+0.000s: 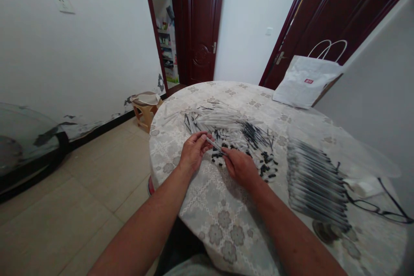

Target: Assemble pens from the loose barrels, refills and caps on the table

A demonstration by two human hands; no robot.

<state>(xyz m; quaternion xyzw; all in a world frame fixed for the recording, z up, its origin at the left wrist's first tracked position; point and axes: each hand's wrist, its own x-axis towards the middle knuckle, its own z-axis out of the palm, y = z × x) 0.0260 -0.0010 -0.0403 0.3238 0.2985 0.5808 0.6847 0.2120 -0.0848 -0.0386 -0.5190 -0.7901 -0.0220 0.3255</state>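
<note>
Between my two hands is a slim pale pen [214,143], held slantwise above the table. My left hand [195,150] pinches its upper left end, and my right hand [241,166] closes around the lower right end. Just beyond lie heaps of loose pen parts: long whitish barrels [218,117], thin dark refills [255,134] and small black pieces [265,167]. Some short pale pieces are partly hidden behind my fingers. To the right of my right hand, a row of pens [315,181] with dark tips lies side by side.
A round table with a patterned cloth [226,224] carries everything. Black-framed glasses [378,208] and a small dark round object [326,230] lie near its right edge. A white paper bag [307,79] stands at the back right. A wooden stool [146,110] is beyond the left edge.
</note>
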